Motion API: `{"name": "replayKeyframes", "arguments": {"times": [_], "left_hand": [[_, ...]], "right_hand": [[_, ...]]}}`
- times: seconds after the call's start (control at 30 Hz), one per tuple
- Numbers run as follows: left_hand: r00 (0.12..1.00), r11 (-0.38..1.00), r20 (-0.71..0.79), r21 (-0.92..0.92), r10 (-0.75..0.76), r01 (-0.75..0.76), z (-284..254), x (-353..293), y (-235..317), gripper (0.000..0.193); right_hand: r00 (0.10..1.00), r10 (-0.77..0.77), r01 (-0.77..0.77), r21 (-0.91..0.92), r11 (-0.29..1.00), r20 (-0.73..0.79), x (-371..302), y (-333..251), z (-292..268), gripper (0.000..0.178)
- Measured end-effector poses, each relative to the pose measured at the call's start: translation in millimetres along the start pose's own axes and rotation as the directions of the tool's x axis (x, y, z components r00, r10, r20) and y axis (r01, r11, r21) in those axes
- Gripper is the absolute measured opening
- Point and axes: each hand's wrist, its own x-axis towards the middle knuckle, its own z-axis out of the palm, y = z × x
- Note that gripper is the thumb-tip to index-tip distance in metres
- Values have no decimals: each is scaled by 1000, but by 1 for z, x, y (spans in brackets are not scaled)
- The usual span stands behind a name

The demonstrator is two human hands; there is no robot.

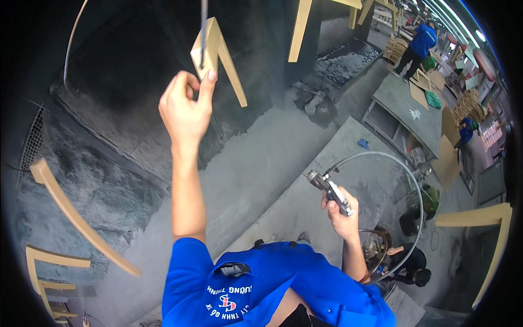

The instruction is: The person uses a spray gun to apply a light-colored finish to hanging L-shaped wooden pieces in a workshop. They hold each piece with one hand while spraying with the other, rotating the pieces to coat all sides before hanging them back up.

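Observation:
My left hand (187, 109) is raised ahead of me, thumb and fingers closed at the lower end of a pale angled wooden piece (231, 68). A thin metal hook rod (204, 32) runs down to this piece, which hangs in the air. Just how the fingertips grip it is partly hidden. In my right hand (345, 217) is a metal spray gun (328, 191), its nozzle toward the upper left. A grey hose (419, 210) joins the gun and loops round to the right. The gun is well apart from the wood.
More wooden parts hang around me: a curved one (81, 218) at left, an angled one (504, 234) at right, others at top. A grey worktable (406, 109) stands at upper right. One person (422, 43) stands beyond it; another (411, 264) is low at right.

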Motion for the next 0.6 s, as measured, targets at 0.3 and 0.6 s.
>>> {"name": "replayKeyframes", "arguments": {"times": [0.3, 0.6], "left_hand": [[991, 964, -127, 265, 38, -3, -21, 26, -62, 33], [990, 997, 121, -15, -72, 75, -72, 61, -179, 31]], "right_hand": [[996, 9, -19, -109, 994, -92, 16, 62, -58, 31], [917, -398, 394, 159, 905, -8, 91, 41, -60, 35]]}}
